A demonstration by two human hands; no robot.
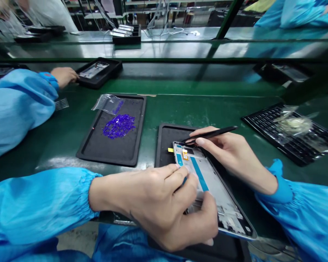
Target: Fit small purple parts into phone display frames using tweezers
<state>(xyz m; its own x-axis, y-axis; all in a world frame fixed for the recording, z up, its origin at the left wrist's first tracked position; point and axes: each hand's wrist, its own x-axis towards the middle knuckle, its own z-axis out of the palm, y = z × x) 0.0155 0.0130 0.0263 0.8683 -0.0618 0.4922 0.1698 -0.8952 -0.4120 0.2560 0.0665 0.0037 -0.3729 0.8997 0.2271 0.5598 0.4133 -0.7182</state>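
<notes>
A phone frame (221,200) lies tilted in a black foam tray (165,140) right in front of me. My left hand (164,205) is curled, thumb and fingers pinched against the frame's left edge near a blue strip (199,174). Whether anything sits between those fingers is hidden. My right hand (229,153) grips black tweezers (210,134), whose tips point at the frame's top corner beside a small orange part (185,155). A yellow tab (170,150) sticks out left of that corner.
A second black tray (112,151) to the left holds a pile of small blue parts (118,125) and a clear bag (106,103). A co-worker's blue sleeve (16,105) and hand (64,75) touch another tray (98,72). A black gridded tray (289,133) with plastic wrap lies right.
</notes>
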